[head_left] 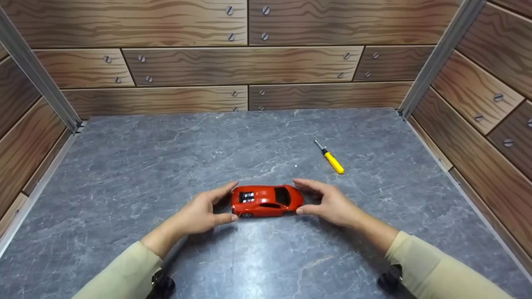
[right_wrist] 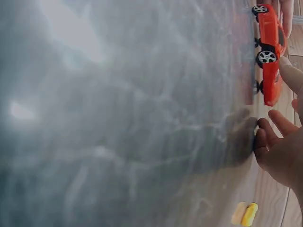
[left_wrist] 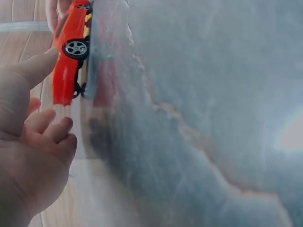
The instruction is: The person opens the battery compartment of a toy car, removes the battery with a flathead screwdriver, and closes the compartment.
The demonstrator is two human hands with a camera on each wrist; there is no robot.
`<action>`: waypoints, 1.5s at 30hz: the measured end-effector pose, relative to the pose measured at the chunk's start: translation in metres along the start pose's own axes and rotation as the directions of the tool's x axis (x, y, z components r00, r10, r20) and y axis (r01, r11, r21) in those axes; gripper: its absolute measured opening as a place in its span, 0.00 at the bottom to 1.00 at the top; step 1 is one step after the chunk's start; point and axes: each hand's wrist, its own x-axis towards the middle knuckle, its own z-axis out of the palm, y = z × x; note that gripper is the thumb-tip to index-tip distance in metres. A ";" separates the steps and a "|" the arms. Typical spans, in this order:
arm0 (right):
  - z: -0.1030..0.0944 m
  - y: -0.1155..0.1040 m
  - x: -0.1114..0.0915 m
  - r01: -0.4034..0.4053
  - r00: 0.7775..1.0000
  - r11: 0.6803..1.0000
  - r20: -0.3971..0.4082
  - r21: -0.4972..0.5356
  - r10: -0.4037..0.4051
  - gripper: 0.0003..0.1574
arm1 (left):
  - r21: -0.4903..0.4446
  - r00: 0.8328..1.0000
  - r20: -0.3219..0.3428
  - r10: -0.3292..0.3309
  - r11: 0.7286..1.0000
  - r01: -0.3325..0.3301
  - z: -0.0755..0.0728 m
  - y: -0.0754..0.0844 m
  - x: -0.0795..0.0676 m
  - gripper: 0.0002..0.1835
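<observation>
A red toy sports car point(head_left: 266, 201) sits crosswise on the grey marbled tabletop point(head_left: 174, 153), its dark windshield toward the right. At its rear is my left hand point(head_left: 203, 211), thumb by the near corner and fingertips by the far one, with a gap between palm and car. My right hand point(head_left: 332, 203) frames the front end in the same spread way, its thumb tip right at the near front corner. In the left wrist view, the left thumb overlaps the car's side point(left_wrist: 68, 61) near a silver wheel. The right wrist view shows loosely bent fingers just beyond the car's end point(right_wrist: 271, 94).
A screwdriver point(head_left: 332, 161) with a yellow handle lies behind and right of the car, its metal shaft toward the back. Wood-patterned panels point(head_left: 241, 66) wall the table at the back and sides, with metal posts point(head_left: 442, 58) in the corners.
</observation>
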 end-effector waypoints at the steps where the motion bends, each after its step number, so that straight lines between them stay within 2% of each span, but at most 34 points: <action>1: 0.001 0.002 0.001 -0.002 1.000 1.000 0.004 0.012 0.002 0.50 | -0.028 1.000 0.007 0.001 1.000 -0.001 0.001 -0.001 0.001 0.49; 5: 0.003 0.011 0.005 -0.010 1.000 0.999 0.014 0.041 0.010 0.49 | -0.111 1.000 0.013 -0.012 0.994 0.013 0.005 -0.006 0.003 0.48; 10: 0.005 0.014 0.005 -0.028 0.999 0.998 0.020 0.053 0.027 0.48 | -0.159 0.999 -0.010 -0.050 0.986 0.047 0.008 -0.010 0.005 0.44; 19: 0.010 0.013 0.005 -0.054 0.999 0.998 -0.006 0.020 0.054 0.41 | -0.151 0.998 -0.022 -0.057 0.987 0.053 0.009 -0.015 0.006 0.39; 29: 0.011 0.013 0.001 -0.074 0.997 0.997 -0.004 0.016 0.074 0.42 | -0.130 0.998 -0.016 -0.060 0.990 0.057 0.009 -0.014 0.007 0.39; 37: 0.009 0.011 0.004 -0.062 0.998 0.998 -0.016 0.008 0.062 0.42 | -0.122 0.996 -0.044 -0.079 0.990 0.073 0.010 -0.015 0.009 0.40; 45: 0.008 0.010 0.005 -0.086 0.996 0.995 -0.030 0.050 0.087 0.42 | -0.135 0.995 -0.057 -0.082 0.988 0.074 0.010 -0.015 0.009 0.40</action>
